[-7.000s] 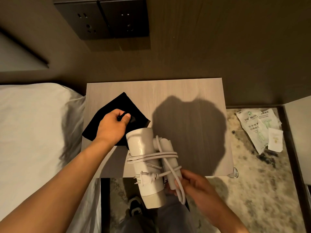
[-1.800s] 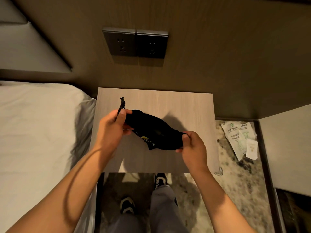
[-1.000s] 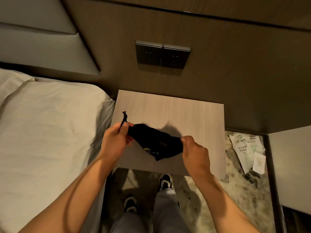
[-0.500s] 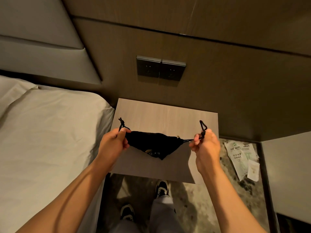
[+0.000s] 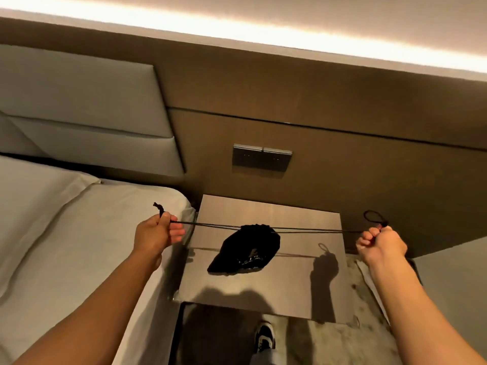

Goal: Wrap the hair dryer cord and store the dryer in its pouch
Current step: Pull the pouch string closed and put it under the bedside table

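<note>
So the bed (image 5: 79, 233) fills the 9 o'clock side and the nightstand (image 5: 303, 285) sits dead center, under the pouch (image 5: 246, 252). The black pouch hangs in the air right between both hands, roughly equally far from each, its gathered mouth up at 12 and its bottom sagging toward 7. The drawstring (image 5: 316, 230) runs taut along the 9-to-3 line. Left hand (image 5: 155, 234) pinches one knotted end, right hand (image 5: 379, 245) is fisted around the looped end. The dryer isn't visible; I'd guess it's inside.
</note>
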